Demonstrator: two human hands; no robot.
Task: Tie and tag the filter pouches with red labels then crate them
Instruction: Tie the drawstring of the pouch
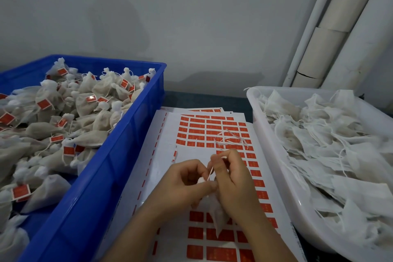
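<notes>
No legible text on red labels [221,254]

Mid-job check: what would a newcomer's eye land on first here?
The blue crate on the left, heaped with tied pouches wearing red tags. In the middle, the left hand pinches a pouch while the right hand pinches its string, above a sheet of red labels. On the right, a white tub holds loose untied pouches.

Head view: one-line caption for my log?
Left hand and right hand tie a filter pouch over the label sheet, between a blue crate of tagged pouches and a white tub.
</notes>
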